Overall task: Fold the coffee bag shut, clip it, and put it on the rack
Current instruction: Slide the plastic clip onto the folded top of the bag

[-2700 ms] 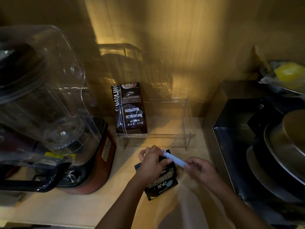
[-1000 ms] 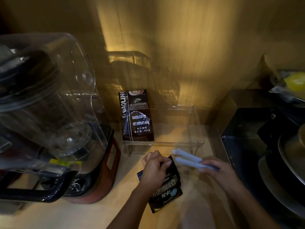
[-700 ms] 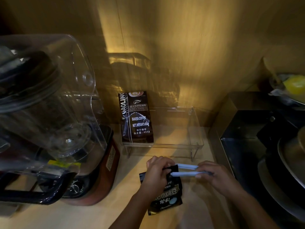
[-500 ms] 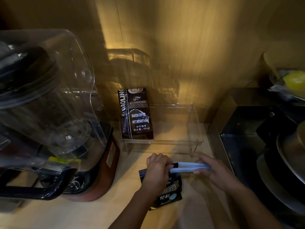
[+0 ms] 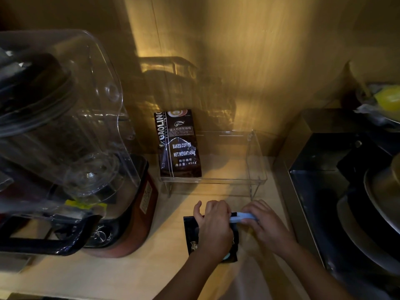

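Note:
A small black coffee bag [image 5: 191, 237] lies flat on the wooden counter, its top folded over. My left hand [image 5: 213, 226] presses down on the bag and holds the fold. A pale blue clip [image 5: 241, 218] sits across the folded top, its two arms together. My right hand [image 5: 265, 224] grips the clip's right end. Behind stands a clear acrylic rack [image 5: 256, 169] with a larger dark coffee bag [image 5: 178, 146] upright at its left end.
A blender with a clear jug [image 5: 65, 118] and red base [image 5: 138, 215] fills the left side. A dark metal box [image 5: 320, 187] with pans [image 5: 383, 191] stands at the right. A bowl with something yellow [image 5: 388, 100] sits at the far right.
The open clip in my right hand came from the right over the bag's folded top and its arms have come together. My left hand stayed on the bag.

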